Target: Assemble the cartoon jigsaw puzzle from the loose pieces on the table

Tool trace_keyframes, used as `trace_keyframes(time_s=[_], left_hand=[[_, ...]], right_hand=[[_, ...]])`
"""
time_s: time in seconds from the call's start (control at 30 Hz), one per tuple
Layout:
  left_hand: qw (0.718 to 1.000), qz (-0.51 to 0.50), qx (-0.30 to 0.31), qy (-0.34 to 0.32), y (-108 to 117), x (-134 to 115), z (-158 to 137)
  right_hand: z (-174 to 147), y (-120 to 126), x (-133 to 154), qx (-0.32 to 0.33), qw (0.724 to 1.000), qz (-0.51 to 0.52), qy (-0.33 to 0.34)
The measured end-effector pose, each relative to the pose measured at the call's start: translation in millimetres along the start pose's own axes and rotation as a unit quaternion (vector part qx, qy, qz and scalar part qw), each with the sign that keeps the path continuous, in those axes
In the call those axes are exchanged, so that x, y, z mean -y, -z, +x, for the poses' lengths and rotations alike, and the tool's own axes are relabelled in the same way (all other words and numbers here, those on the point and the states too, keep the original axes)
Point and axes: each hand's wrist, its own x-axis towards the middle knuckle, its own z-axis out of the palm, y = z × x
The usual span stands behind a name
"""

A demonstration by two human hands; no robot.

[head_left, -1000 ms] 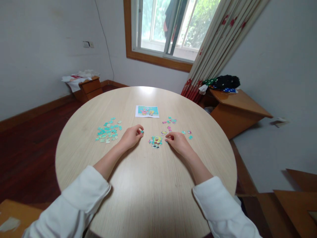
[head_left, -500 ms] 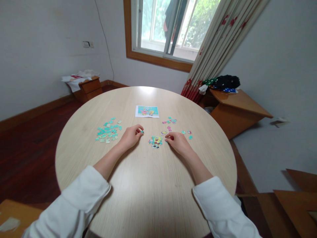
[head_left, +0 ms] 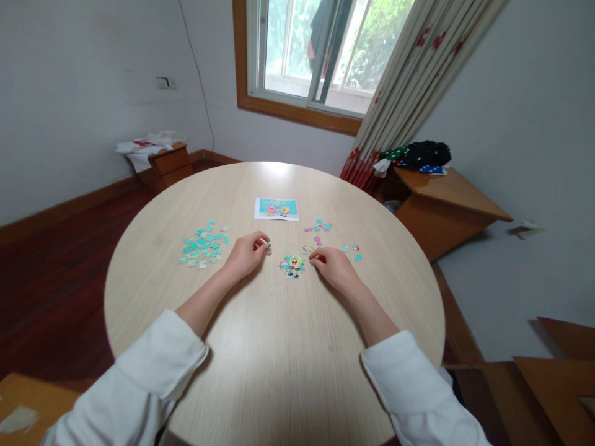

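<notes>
Between the thumb and forefinger of my left hand (head_left: 247, 255) is a small jigsaw puzzle piece (head_left: 268, 249), held just above the table. My right hand (head_left: 333, 265) is pinched closed, with a bit of teal puzzle piece showing under its fingertips. Between both hands lies a joined patch of puzzle (head_left: 294, 265) with a yellow cartoon figure on it. Loose pink and yellow pieces (head_left: 317, 241) lie just beyond my right fingers. Left of my left hand spreads a pile of teal pieces (head_left: 202, 244).
A printed reference picture (head_left: 277, 209) lies farther back on the round wooden table (head_left: 279, 347). More pieces (head_left: 320, 225) form a cluster at the back right, and a few (head_left: 357, 257) lie right of my right hand. A wooden cabinet (head_left: 441, 204) stands beyond the table's right edge.
The piece in my left fingers has turned slightly and shows more of its face. My right hand has hardly moved.
</notes>
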Motion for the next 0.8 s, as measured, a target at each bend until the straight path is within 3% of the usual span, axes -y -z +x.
trace_keyframes(time_s=[0.27, 0.47, 0.63, 0.8], left_hand=[[1.000, 0.001, 0.004, 0.010, 0.6, -2.6, 0.6], [1.000, 0.015, -0.001, 0.008, 1.3, -6.3, -0.1], [1.000, 0.000, -0.002, 0.002, 0.7, -8.5, -0.1], [0.997, -0.072, 0.026, 0.006, -2.6, -10.3, -0.4]], right_hand=[[-0.6, 0.9, 1.6, -0.004, 1.000, -0.027, 0.004], [2.4, -5.7, -2.7, -0.044, 0.997, 0.001, 0.059], [0.7, -9.9, 1.0, -0.008, 0.989, 0.034, 0.144], [-2.5, -9.8, 5.7, 0.025, 0.987, 0.012, 0.158]])
